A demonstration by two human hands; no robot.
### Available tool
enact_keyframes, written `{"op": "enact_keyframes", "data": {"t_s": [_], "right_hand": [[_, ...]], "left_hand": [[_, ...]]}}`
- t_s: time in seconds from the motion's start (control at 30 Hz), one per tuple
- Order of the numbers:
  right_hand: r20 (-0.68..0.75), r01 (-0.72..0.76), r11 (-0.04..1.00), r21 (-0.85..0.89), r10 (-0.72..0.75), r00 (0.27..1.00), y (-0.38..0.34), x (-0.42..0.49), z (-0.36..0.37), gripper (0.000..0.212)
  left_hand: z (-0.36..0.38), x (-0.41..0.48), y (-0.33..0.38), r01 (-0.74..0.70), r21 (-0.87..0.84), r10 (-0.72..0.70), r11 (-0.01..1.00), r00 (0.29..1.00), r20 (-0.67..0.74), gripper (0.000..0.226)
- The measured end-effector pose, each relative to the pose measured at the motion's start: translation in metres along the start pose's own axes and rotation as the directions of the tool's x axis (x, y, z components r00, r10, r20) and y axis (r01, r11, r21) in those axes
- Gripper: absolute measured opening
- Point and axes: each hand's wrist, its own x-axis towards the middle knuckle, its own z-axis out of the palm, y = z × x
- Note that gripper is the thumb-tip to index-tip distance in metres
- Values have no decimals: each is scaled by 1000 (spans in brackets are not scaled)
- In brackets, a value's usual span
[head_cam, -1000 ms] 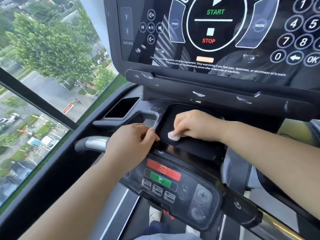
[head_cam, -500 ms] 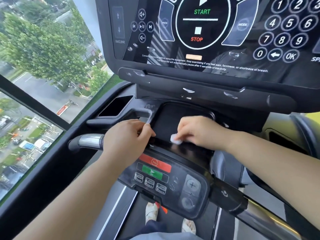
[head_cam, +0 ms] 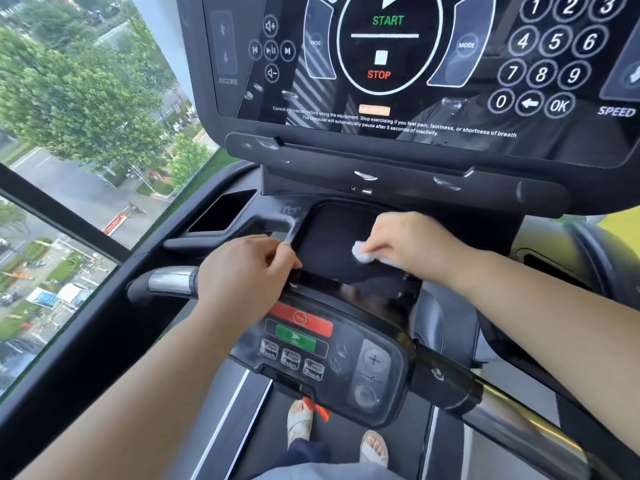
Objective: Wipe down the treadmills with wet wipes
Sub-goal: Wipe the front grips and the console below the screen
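The black treadmill console (head_cam: pixel 381 154) fills the upper view, and a shallow black tray (head_cam: pixel 329 233) lies below it. My right hand (head_cam: pixel 412 244) pinches a small crumpled white wet wipe (head_cam: pixel 362 255) and presses it onto the tray's floor near its middle. Over the tray's front-left rim, where the silver handlebar (head_cam: pixel 169 280) meets the console, my left hand (head_cam: pixel 242 271) lies with curled fingers. The wipe is mostly hidden under my right fingers.
A lower control panel (head_cam: pixel 311 344) with red and green buttons sits just below my hands. Left of the tray is a cup-holder pocket (head_cam: pixel 221 211). A large window (head_cam: pixel 69 168) runs along the left. My sandalled feet (head_cam: pixel 301 424) stand on the belt.
My right hand has slid the wipe a little to the right across the tray, away from my left hand. My left hand has stayed on the rim. The view shifted slightly.
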Motion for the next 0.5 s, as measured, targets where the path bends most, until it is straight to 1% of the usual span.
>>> {"op": "enact_keyframes", "data": {"t_s": [0.03, 0.1, 0.13, 0.17, 0.23, 0.3, 0.33, 0.4, 0.43, 0.5], "right_hand": [[-18, -53, 999, -8, 53, 998, 7, 3, 0, 19], [-40, -88, 995, -54, 86, 995, 10, 4, 4, 12], [-40, -73, 994, -77, 70, 997, 8, 0, 8, 9], [-20, -45, 996, -81, 43, 999, 3, -5, 10, 11], [47, 6, 1000, -26, -5, 999, -6, -16, 11, 11], [62, 18, 1000, 16, -19, 998, -9, -16, 6, 14], [36, 2, 1000, 28, -3, 999, -6, -13, 3, 16], [16, -75, 997, 11, 75, 997, -4, -6, -1, 13], [22, -95, 995, -19, 96, 995, -6, -5, -1, 10], [80, -75, 996, -41, 78, 994, -16, -9, 0, 17]], "left_hand": [[0, 0, 0, -2, -3, 2, 1000, 1000, 0, 38], [0, 0, 0, -7, -7, 7, 1000, 1000, -2, 39], [0, 0, -1, -8, -8, 8, 1000, 1000, -3, 39], [0, 0, -1, -5, -8, 5, 1000, 1000, -3, 39], [1, 0, 0, 2, -3, -2, 1000, 1000, -6, 39], [1, 0, 0, 6, -3, -6, 1000, 1000, -11, 39], [1, 0, 0, 8, -7, -8, 1000, 1000, -13, 38], [2, -1, 0, 9, -18, -9, 1000, 1000, -19, 38], [2, -1, -1, 11, -21, -11, 1000, 1000, -22, 38], [3, -1, -2, 10, -26, -11, 1000, 1000, -26, 38]]}}
